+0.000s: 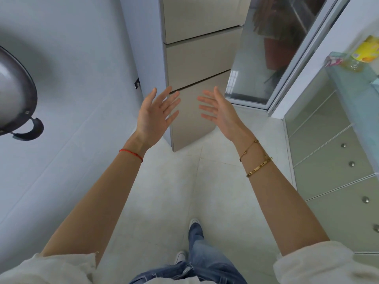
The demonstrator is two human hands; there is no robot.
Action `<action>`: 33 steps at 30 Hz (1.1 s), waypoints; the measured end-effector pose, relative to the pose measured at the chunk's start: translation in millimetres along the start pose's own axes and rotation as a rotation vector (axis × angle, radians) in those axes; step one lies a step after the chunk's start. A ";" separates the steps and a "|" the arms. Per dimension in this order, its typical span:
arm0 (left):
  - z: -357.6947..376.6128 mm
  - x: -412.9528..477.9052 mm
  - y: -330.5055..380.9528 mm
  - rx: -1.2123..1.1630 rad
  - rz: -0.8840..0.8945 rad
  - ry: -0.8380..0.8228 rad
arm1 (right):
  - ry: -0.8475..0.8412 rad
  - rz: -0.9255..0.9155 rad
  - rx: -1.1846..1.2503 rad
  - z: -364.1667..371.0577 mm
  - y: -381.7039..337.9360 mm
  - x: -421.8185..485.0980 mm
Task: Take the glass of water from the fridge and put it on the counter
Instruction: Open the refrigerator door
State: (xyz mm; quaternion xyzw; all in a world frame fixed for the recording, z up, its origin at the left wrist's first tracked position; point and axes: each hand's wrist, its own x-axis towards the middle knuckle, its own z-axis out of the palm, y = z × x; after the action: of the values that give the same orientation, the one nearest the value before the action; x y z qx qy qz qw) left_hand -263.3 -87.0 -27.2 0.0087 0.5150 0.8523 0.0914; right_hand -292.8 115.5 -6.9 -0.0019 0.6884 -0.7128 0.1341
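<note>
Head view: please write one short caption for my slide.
Both hands, left and right, open and empty, raised before the closed fridge; no glass in view.

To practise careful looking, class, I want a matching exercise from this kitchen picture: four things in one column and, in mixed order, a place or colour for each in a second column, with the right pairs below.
Column A
1. wok
2. left hand
3. right hand
4. fridge

Column B
a. gold bracelets on its wrist
b. beige, all doors shut, straight ahead
c. red string on its wrist
d. hanging on the tiled wall at the left

Pairs: 1-d, 2-c, 3-a, 4-b
</note>
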 end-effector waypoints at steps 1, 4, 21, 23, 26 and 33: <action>-0.2 7.3 -0.1 -0.005 0.002 0.002 | -0.003 -0.002 -0.001 -2.5 -0.5 6.6; 2.6 29.0 1.6 -0.010 0.011 0.009 | -0.015 0.000 -0.003 -12.1 -4.3 28.0; 12.3 123.1 16.1 -0.019 0.075 0.084 | -0.147 0.000 -0.059 -43.7 -22.5 138.6; 6.8 132.6 14.9 -0.022 0.071 0.091 | -0.153 0.003 -0.061 -42.0 -21.9 150.5; -1.8 149.2 16.3 -0.021 0.068 0.102 | -0.153 0.003 -0.057 -40.7 -22.1 171.0; -19.2 199.4 34.7 -0.038 0.066 0.097 | -0.141 -0.012 -0.050 -35.8 -33.1 225.7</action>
State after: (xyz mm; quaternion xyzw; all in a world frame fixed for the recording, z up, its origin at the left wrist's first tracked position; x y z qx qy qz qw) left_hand -466.5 -86.7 -21.5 -0.0174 0.5020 0.8638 0.0383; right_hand -523.4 107.4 -17.3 -0.0598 0.6948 -0.6943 0.1779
